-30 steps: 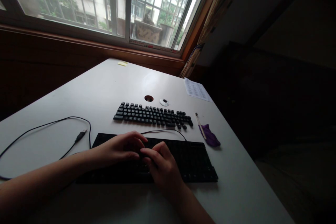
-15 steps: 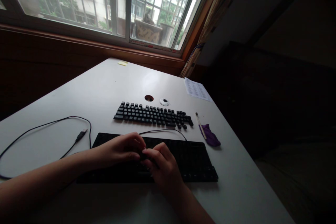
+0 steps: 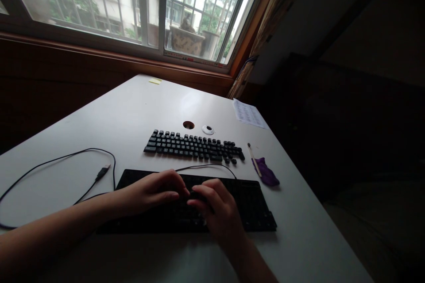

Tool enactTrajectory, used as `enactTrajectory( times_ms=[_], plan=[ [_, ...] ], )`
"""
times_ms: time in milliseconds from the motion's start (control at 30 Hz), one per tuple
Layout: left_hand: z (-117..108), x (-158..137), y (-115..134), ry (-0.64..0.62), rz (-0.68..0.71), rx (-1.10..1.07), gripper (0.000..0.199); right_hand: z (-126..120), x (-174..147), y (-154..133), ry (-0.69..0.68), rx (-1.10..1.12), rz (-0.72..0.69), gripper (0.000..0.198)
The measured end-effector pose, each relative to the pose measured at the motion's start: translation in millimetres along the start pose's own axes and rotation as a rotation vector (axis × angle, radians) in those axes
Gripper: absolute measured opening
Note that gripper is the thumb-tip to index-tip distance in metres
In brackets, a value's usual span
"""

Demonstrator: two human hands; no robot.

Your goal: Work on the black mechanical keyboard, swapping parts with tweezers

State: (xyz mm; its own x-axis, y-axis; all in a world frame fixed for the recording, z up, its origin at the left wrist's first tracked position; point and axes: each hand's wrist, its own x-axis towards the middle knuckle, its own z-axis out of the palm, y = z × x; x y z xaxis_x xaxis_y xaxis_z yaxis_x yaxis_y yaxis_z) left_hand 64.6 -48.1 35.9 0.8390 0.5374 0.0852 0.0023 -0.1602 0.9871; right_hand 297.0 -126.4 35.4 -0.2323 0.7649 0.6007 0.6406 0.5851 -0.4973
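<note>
A black keyboard base [image 3: 255, 205] lies lengthwise in front of me, under both hands. Above its middle, my right hand [image 3: 221, 208] pinches a small dark keycap [image 3: 195, 195] between thumb and fingers; its outline is hard to make out against the dark base. My left hand [image 3: 156, 190] rests over the left half, fingers curved and thumb apart from them, the fingertips close to that keycap. Behind the base, loose black keycaps [image 3: 189, 145] are laid out in keyboard order on the white table. Shadow hides details of the base beneath my hands.
A black USB cable [image 3: 102, 171] loops at the left. On the right lie a purple cloth [image 3: 268, 172] and a toothbrush-like stick [image 3: 254, 159]. Behind the keycaps are a hole [image 3: 188, 125] and a white round cover [image 3: 208, 129]. A printed sheet [image 3: 249, 112] lies by the table's right edge.
My right hand has moved slightly right, with the dark keycap now visible in its fingertips. My left fingertips have shifted a little right, and a small gap shows between the hands.
</note>
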Motion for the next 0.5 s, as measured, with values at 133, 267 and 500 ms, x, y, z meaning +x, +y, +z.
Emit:
enactTrajectory(
  times_ms=[133,267,500],
  plan=[
    [0.4,-0.1,1.0,-0.006,-0.014,0.028,0.021,-39.2,8.8,31.8,0.022,-0.156,0.124,0.015],
    [0.2,0.0,2.8,-0.014,0.003,0.148,0.02,-78.8,7.2,87.8,0.011,-0.408,0.267,0.024],
    [-0.7,1.6,4.4,-0.027,0.029,0.224,0.02,-102.5,1.6,155.0,-0.248,-0.604,0.448,0.018]
  ],
)
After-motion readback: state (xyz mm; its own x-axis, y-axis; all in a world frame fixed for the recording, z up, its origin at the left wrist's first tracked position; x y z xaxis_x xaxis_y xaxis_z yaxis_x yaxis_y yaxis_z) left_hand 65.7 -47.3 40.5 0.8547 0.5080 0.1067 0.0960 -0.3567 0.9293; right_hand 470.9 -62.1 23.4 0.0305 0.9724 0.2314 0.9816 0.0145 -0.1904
